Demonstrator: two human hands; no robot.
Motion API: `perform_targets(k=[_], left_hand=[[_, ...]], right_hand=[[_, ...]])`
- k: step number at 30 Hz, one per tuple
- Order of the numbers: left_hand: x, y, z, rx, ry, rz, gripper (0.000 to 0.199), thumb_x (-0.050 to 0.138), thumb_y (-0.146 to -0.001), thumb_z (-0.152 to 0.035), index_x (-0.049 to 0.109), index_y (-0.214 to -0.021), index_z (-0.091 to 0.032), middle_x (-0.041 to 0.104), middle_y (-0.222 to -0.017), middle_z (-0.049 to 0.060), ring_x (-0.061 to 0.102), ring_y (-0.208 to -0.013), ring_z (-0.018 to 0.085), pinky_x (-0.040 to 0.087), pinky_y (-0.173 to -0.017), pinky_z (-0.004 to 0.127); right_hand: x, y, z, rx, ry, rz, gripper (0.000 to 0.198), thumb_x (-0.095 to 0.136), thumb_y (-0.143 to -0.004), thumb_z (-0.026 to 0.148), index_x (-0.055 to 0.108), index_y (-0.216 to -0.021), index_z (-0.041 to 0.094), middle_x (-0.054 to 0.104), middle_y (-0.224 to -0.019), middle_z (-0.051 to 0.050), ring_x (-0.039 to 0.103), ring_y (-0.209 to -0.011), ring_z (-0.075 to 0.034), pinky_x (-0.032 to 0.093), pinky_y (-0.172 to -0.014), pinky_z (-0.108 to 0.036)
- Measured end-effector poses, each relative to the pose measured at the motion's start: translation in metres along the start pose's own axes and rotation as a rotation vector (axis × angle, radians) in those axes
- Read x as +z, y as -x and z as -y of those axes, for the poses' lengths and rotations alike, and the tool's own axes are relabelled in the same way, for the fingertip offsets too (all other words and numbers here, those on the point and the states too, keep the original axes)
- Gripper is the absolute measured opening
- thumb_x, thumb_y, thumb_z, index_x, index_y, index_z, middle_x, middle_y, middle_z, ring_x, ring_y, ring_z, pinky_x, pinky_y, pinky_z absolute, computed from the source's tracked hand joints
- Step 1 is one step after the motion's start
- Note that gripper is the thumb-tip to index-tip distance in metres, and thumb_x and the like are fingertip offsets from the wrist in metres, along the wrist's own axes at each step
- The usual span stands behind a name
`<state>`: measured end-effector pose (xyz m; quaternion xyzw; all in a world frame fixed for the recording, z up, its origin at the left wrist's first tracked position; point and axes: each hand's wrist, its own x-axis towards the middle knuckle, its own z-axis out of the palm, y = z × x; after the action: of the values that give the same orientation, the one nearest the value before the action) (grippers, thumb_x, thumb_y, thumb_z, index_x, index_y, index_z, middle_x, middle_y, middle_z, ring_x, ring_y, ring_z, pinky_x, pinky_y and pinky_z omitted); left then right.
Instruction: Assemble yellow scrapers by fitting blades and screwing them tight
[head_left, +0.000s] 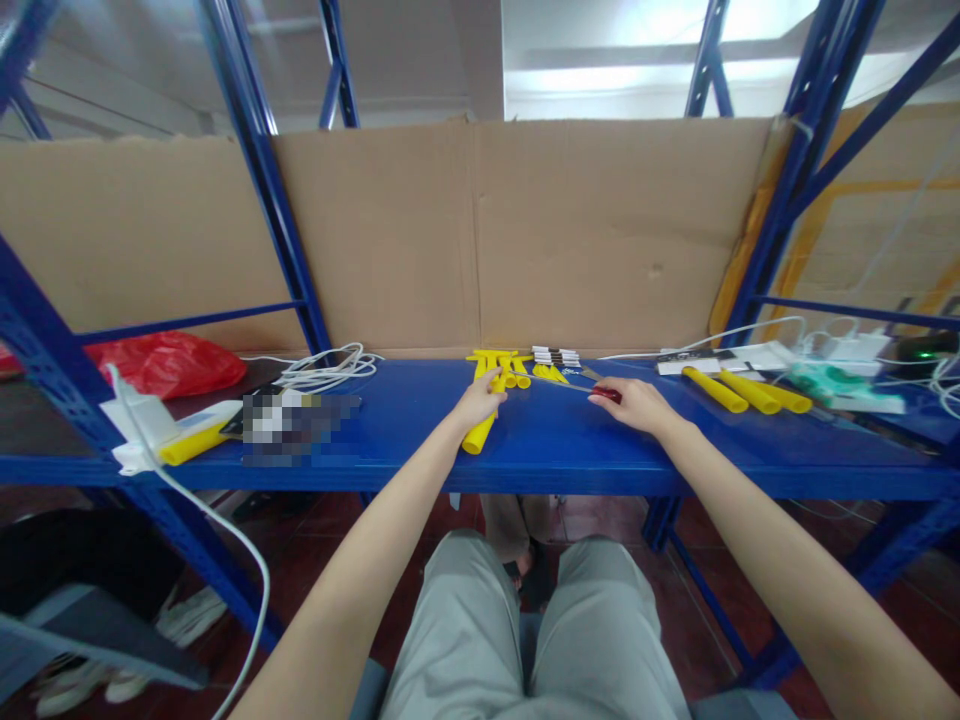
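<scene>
My left hand is closed around a yellow plastic tube-shaped handle, whose round lower end points toward me near the shelf's front edge. In my right hand is a screwdriver with a dark red grip. Its long thin shaft runs left toward the upper end of the held handle; whether the tip touches it is too small to tell. Just behind my left hand lie several more yellow T-shaped handles. Beside them sit small yellow pieces and a stack of white-and-black pieces.
Yellow tubes lie on the right of the blue shelf, near white adapters and cables. At left are coiled white cable, a red plastic bag and another yellow-handled item. A cardboard panel stands behind.
</scene>
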<state>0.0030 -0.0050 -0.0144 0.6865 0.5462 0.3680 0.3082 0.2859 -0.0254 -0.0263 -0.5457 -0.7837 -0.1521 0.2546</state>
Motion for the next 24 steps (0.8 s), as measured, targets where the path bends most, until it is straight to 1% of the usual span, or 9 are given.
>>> perform_targets(k=[3,6,8,11,13,15,19,22,24], left_hand=[[-0.0002,0.0003,-0.0009,0.004,0.002,0.011,0.068,0.053,-0.082,-0.011,0.035,-0.147,-0.017,0.066,-0.103,0.012,0.051,-0.046,0.006,0.044,-0.048,0.019],[-0.0006,0.0004,-0.0013,0.000,-0.006,0.014,0.068,0.053,-0.082,-0.012,0.034,-0.147,-0.017,0.066,-0.104,0.012,0.053,-0.047,0.007,0.045,-0.049,0.020],[-0.0008,0.0004,-0.0011,-0.005,-0.007,0.015,0.069,0.053,-0.082,-0.012,0.034,-0.148,-0.017,0.066,-0.104,0.012,0.054,-0.048,0.008,0.045,-0.049,0.021],[-0.0007,0.0002,-0.0004,-0.005,0.000,0.010,0.068,0.054,-0.082,-0.012,0.034,-0.147,-0.018,0.066,-0.104,0.012,0.054,-0.049,0.008,0.046,-0.049,0.021],[-0.0003,-0.0003,0.0002,-0.004,0.005,0.007,0.068,0.054,-0.082,-0.013,0.035,-0.147,-0.018,0.066,-0.104,0.012,0.055,-0.049,0.008,0.045,-0.050,0.020],[0.0001,-0.0012,0.0011,-0.001,0.008,0.008,0.068,0.054,-0.083,-0.013,0.035,-0.147,-0.018,0.066,-0.103,0.012,0.055,-0.050,0.008,0.045,-0.051,0.020],[0.0005,-0.0026,0.0022,0.005,0.006,0.020,0.068,0.054,-0.083,-0.012,0.034,-0.148,-0.019,0.066,-0.105,0.012,0.056,-0.051,0.008,0.046,-0.051,0.020],[0.0004,-0.0025,0.0020,0.006,0.001,0.022,0.068,0.054,-0.082,-0.012,0.035,-0.147,-0.019,0.066,-0.103,0.011,0.054,-0.049,0.008,0.046,-0.050,0.020],[0.0004,-0.0020,0.0015,0.010,-0.002,0.017,0.067,0.054,-0.082,-0.011,0.036,-0.147,-0.018,0.066,-0.101,0.010,0.053,-0.048,0.007,0.045,-0.050,0.019]], right_hand=[[0.0007,-0.0004,-0.0015,0.006,-0.015,0.006,0.027,0.059,-0.082,0.043,0.066,-0.100,0.024,0.074,-0.087,-0.004,0.068,-0.076,-0.022,0.045,-0.061,-0.028],[-0.0002,0.0000,-0.0018,-0.028,0.004,-0.001,0.021,0.057,-0.084,0.042,0.066,-0.091,0.025,0.073,-0.082,-0.003,0.067,-0.072,-0.021,0.042,-0.057,-0.027],[-0.0011,0.0005,-0.0008,-0.047,0.021,-0.006,0.023,0.054,-0.085,0.043,0.067,-0.088,0.025,0.073,-0.083,-0.004,0.067,-0.074,-0.022,0.042,-0.058,-0.027],[-0.0012,0.0006,0.0013,-0.044,0.027,0.005,0.028,0.048,-0.089,0.044,0.069,-0.091,0.024,0.074,-0.093,-0.006,0.068,-0.084,-0.024,0.045,-0.062,-0.029],[-0.0003,0.0003,0.0020,-0.035,0.010,0.032,0.031,0.044,-0.091,0.042,0.070,-0.092,0.023,0.074,-0.095,-0.007,0.068,-0.087,-0.025,0.046,-0.065,-0.030],[0.0011,0.0000,0.0016,-0.031,-0.024,0.052,0.030,0.045,-0.090,0.041,0.069,-0.092,0.023,0.074,-0.092,-0.008,0.068,-0.083,-0.024,0.046,-0.065,-0.030],[0.0033,-0.0004,-0.0009,-0.003,-0.087,0.030,0.022,0.058,-0.082,0.042,0.062,-0.093,0.023,0.072,-0.082,-0.005,0.066,-0.070,-0.021,0.043,-0.058,-0.027],[0.0026,-0.0007,-0.0011,0.004,-0.052,0.026,0.014,0.059,-0.081,0.037,0.057,-0.087,0.024,0.070,-0.075,-0.002,0.064,-0.064,-0.019,0.038,-0.053,-0.026],[0.0007,-0.0008,0.0005,0.006,0.006,0.037,0.013,0.058,-0.083,0.037,0.057,-0.083,0.024,0.070,-0.074,-0.002,0.064,-0.064,-0.020,0.036,-0.052,-0.026]])
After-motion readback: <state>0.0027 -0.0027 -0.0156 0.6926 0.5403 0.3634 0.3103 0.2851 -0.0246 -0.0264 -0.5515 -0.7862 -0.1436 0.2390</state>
